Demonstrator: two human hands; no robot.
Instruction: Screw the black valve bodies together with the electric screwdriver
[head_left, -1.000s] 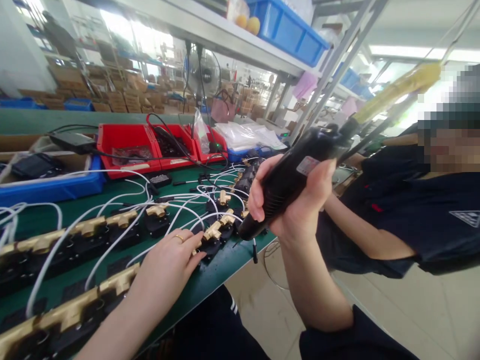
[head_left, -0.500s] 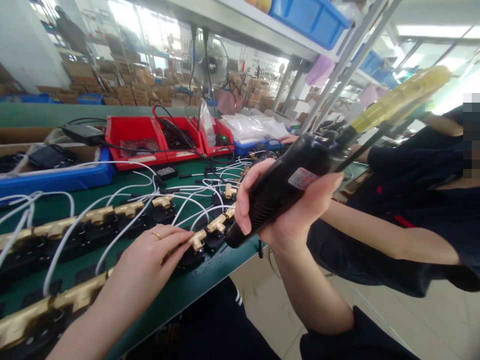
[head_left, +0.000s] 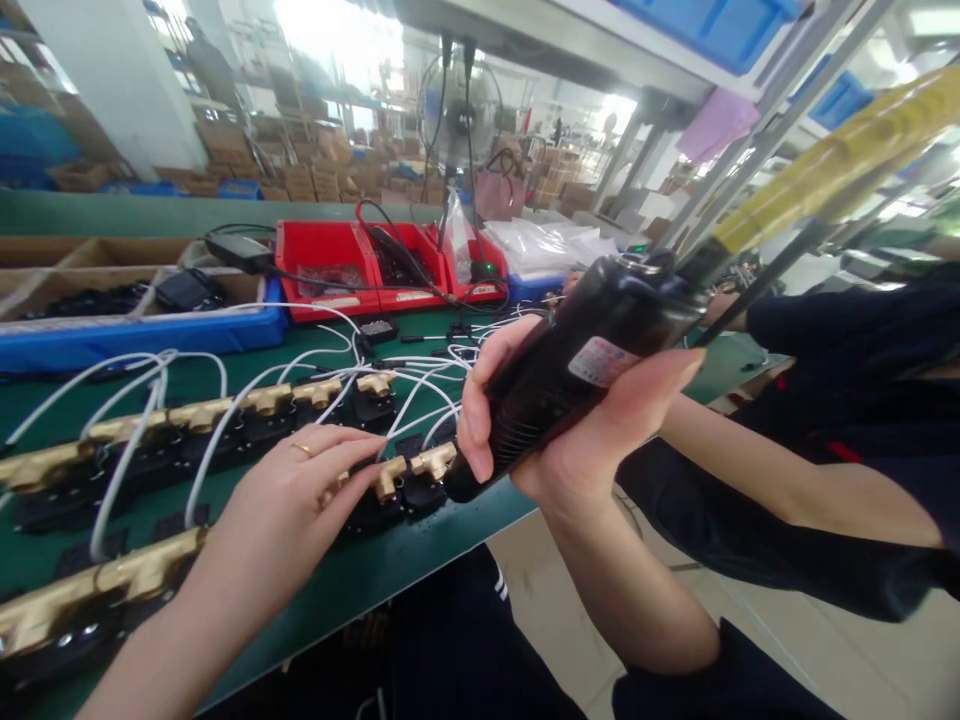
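Note:
My right hand is wrapped round a black power screwdriver with a white label; a yellow-wrapped cord runs from its upper end. The tool's lower tip is beside a brass fitting on a black base. My left hand, fingers pinched together, is at another brass tee fitting; whether its fingertips grip anything is hidden. Several brass fittings on black bases stand in a row with white cables looping over them. A nearer row lies at the lower left.
Red bins and a blue divided tray stand along the back of the green table. Plastic bags lie behind. A person in dark clothes is at the right. A shelf with a blue crate hangs above.
The view has turned, so the bins and fittings sit further right in it. Both hands keep nearly the same pose, and the screwdriver stays in my right hand.

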